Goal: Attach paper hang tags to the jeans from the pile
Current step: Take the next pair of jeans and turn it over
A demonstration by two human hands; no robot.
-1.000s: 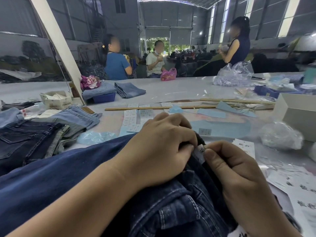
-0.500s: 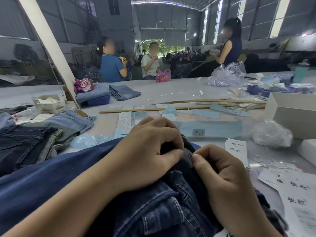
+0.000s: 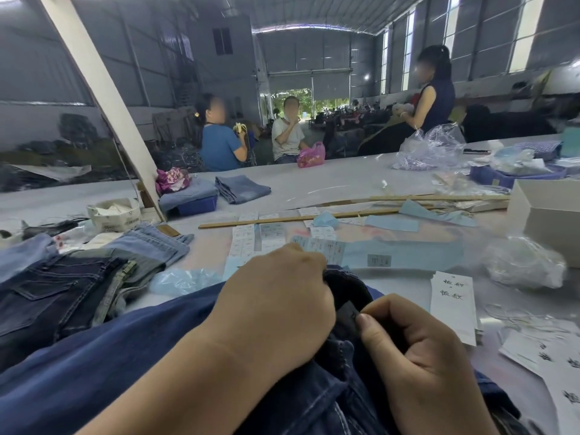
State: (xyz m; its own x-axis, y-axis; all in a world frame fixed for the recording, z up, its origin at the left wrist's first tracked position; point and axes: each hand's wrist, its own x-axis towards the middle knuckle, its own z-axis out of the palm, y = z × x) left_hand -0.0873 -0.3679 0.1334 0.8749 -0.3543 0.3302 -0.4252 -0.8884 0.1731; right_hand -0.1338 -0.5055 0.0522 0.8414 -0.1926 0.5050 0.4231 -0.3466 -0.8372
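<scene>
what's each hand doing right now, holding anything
Left hand: fingers curled, gripping the dark blue denim jeans at the waistband.
Right hand: pinching a small dark label on the same jeans.

Dark jeans point(image 3: 131, 356) bunched between both hands; white printed tags point(image 3: 453, 306) stacked just right of them; jeans pile point(image 3: 62, 287) left.

The right hand point(image 3: 430, 365) has drawn a little apart from the left hand point(image 3: 276, 306), opening a gap between them at lower centre of the frame where dark jeans point(image 3: 345, 290) fabric now bulges up. The pale label seen between the fingertips a second ago no longer shows; a dark patch sits at the right thumb, perhaps the same piece.
</scene>
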